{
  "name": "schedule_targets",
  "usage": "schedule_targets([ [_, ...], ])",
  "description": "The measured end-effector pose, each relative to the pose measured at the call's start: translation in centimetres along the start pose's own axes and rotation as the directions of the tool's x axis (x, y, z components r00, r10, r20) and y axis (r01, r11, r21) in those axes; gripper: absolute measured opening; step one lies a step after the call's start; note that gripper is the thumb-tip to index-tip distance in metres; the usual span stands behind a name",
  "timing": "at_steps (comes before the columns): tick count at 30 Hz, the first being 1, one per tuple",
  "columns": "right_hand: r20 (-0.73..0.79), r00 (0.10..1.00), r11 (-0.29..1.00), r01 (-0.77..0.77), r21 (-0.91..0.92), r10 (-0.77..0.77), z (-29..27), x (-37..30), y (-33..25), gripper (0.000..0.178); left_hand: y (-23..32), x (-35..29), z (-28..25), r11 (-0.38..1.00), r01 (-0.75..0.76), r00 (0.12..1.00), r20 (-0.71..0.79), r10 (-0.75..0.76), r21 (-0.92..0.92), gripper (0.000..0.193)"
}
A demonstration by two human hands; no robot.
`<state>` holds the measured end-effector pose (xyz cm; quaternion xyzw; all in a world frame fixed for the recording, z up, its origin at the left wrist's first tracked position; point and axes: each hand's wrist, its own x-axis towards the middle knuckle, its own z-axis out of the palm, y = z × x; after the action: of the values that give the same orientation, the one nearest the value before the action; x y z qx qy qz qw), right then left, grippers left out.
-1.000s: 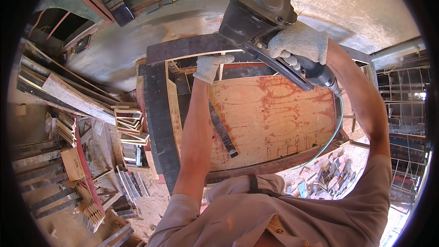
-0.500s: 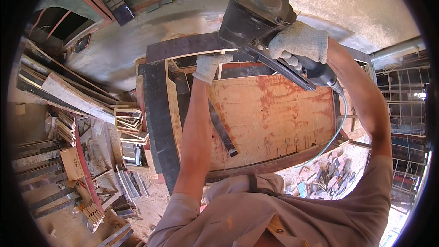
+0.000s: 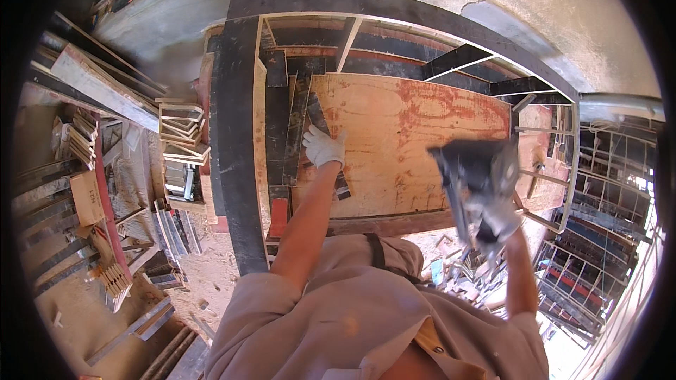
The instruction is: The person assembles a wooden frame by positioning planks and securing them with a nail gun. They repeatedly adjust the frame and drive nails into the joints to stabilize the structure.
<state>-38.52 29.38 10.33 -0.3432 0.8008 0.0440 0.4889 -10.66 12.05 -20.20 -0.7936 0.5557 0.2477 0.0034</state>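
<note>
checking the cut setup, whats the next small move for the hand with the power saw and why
Probably bring the grey handheld power saw back over the reddish plywood sheet toward the dark narrow strip. The right hand holds the saw blurred at the sheet's right end, apart from the strip, while the white-gloved left hand presses on that strip at the sheet's left edge.

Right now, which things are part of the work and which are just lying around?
In use:
left hand on dark strip
plywood sheet
right hand, grip on power saw

Lying about:
offcut stack
planks
scrap pieces
</note>
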Motion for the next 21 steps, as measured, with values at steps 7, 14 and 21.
schedule_targets([
  [7,0.112,0.927,0.57,-0.312,0.76,0.357,14.7,-8.9,13.8,0.02,0.1,3.3,3.3,0.996,0.082,0.978,0.196,-0.077,-0.019,0.073],
  [14,0.194,0.93,0.459,-0.327,0.826,0.313,20.8,-11.3,20.4,0.014,4.1,-5.3,-6.3,0.034,0.291,0.77,0.255,0.584,-0.956,0.027],
  [21,0.132,0.985,0.514,-0.168,0.841,0.107,21.2,-8.6,17.5,0.014,6.5,-10.0,-33.2,0.015,-0.257,0.848,-0.218,0.483,-0.966,0.069],
])
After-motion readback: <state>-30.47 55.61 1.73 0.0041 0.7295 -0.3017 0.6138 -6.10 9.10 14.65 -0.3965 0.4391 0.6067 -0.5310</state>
